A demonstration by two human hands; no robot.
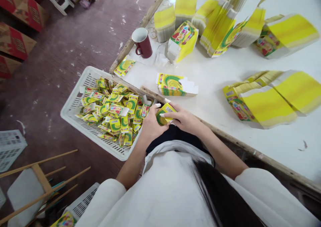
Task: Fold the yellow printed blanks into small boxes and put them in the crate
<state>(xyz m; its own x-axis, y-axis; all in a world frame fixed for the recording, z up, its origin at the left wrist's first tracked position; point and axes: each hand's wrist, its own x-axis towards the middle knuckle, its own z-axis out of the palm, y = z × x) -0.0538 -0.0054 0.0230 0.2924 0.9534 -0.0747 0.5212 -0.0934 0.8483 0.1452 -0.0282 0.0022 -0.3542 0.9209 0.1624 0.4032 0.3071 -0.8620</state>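
A small yellow and green carton [162, 115] is held between my two hands, close to my lap at the table's edge. My left hand [151, 122] grips its left side, and my right hand [184, 117] has its fingers over the barcode side. Left of my hands stands a white plastic basket [75, 118] heaped with small printed cartons [115, 110]. On the table just beyond my hands lies a stack of flat cartons [173, 85] with white flaps out to the right.
A maroon mug [144, 44] stands near the table's wooden edge, beside a flat carton [124, 66]. Bundles of yellow cartons [271, 103] cover the table's far and right parts. Red-brown boxes [18, 36] and a wooden chair frame [41, 177] are on the floor at left.
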